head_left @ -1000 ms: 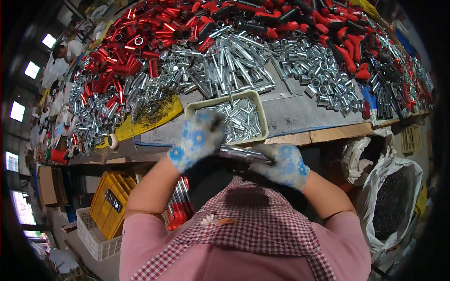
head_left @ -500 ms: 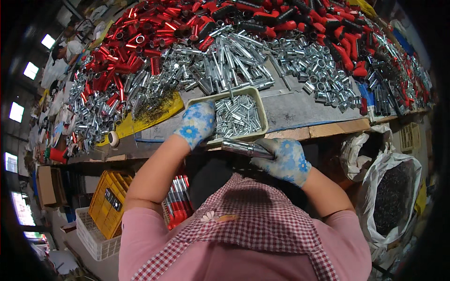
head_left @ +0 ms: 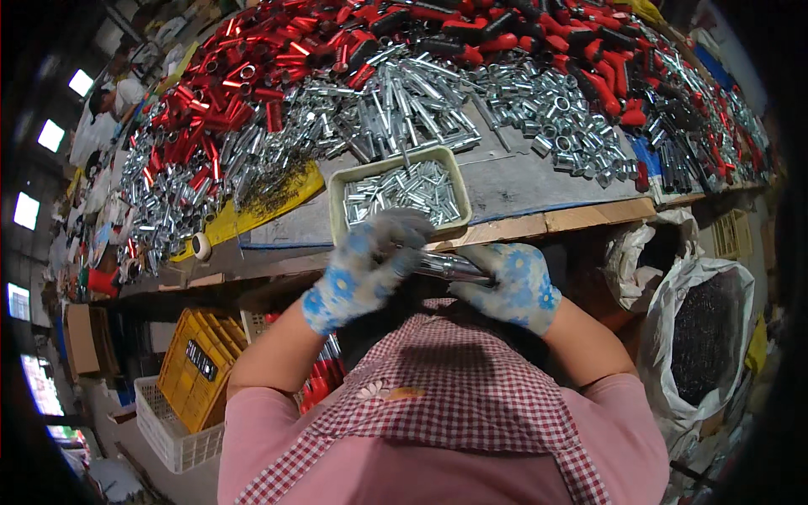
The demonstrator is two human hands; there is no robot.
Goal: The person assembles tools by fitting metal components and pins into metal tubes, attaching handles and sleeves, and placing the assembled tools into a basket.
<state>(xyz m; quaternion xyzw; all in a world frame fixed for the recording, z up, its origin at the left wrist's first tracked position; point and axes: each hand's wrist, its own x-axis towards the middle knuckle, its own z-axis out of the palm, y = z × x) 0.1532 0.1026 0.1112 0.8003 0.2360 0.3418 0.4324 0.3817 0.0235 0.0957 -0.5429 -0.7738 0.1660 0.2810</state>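
My right hand [head_left: 513,284], in a white glove with blue flowers, is closed around a shiny metal tube [head_left: 452,267] in front of the bench edge. The tube lies roughly level and points left. At its left end is my left hand [head_left: 360,268], gloved alike, with fingers curled together; what they hold, if anything, is hidden. Just beyond the hands stands a cream tray [head_left: 461,189] of small metal pins [head_left: 408,189]. Part of the tray's near side is covered by my left hand.
Red metal tubes [head_left: 210,105], long silver rods [head_left: 412,105], short silver sleeves [head_left: 564,118] and red-and-black handles [head_left: 602,76] are heaped on the bench. A white sack [head_left: 661,337] stands below right. Below left, a yellow crate [head_left: 198,370] rests in a white basket [head_left: 172,433].
My left hand has come out of the tray, toward me and rightward, to the tube's left end. My right hand still holds the tube at nearly the same spot.
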